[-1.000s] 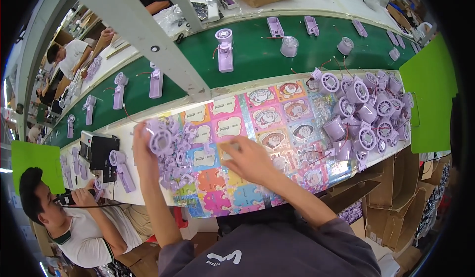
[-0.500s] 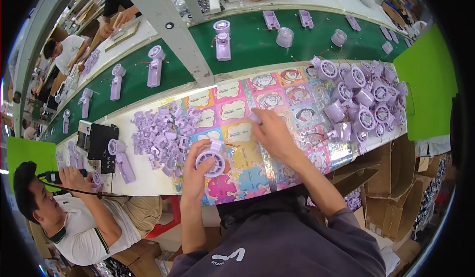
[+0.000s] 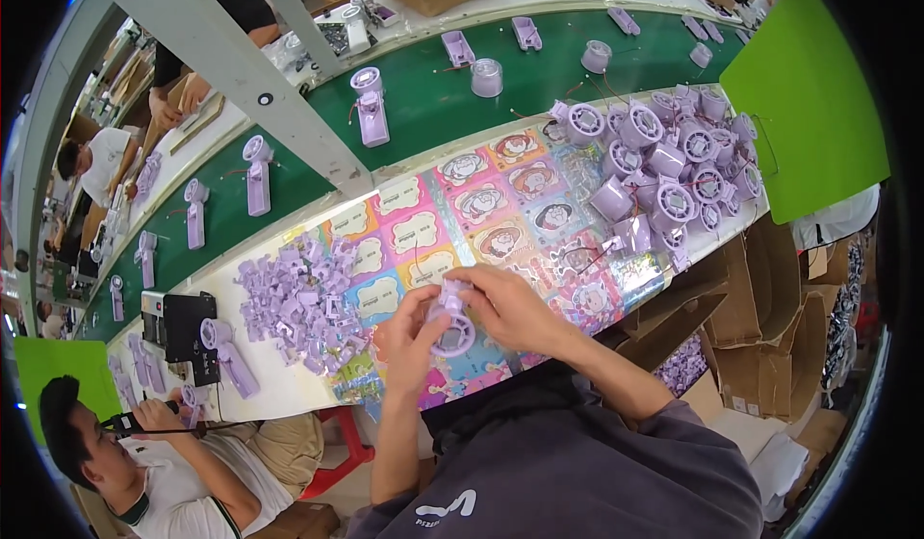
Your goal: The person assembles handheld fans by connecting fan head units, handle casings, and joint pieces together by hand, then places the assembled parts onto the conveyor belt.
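My left hand (image 3: 408,342) is closed round a lilac round fan head (image 3: 454,337) with a spoked grille, held above the table in front of me. My right hand (image 3: 518,310) pinches a small lilac plastic piece (image 3: 451,295) against the neck of that fan head; the fingers partly hide where the two meet. A pile of small lilac plastic pieces (image 3: 303,294) lies left of my hands. To the right, more lilac fan heads (image 3: 676,202) with thin wires are heaped.
Colourful printed sheets (image 3: 500,241) cover the table. Beyond runs a green conveyor belt (image 3: 318,140) carrying lilac fan bodies (image 3: 372,120). A grey metal post (image 3: 260,87) rises beside it. At left, a co-worker (image 3: 183,462) holds a dark tool near a black box (image 3: 188,332). Cardboard boxes (image 3: 770,318) stand right.
My right hand has come back toward me, bringing the small lilac piece to the fan head. My left hand has turned the fan head. The view has shifted to the right.
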Demonstrator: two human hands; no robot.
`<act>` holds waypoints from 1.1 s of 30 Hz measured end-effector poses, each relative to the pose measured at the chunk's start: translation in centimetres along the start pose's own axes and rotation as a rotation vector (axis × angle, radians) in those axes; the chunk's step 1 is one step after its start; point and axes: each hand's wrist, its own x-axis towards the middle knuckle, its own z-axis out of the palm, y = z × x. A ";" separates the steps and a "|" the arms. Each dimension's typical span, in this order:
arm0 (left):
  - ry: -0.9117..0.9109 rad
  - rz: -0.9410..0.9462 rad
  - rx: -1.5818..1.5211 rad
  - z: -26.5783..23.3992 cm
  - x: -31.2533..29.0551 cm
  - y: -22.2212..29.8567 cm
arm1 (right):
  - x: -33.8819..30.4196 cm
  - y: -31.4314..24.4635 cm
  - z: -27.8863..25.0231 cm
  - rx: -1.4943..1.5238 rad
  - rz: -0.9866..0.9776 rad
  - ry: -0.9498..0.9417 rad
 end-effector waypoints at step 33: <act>0.211 0.815 1.177 11.6 31.6 0.2 | 5.9 7.8 -12.7 -0.941 -0.014 0.415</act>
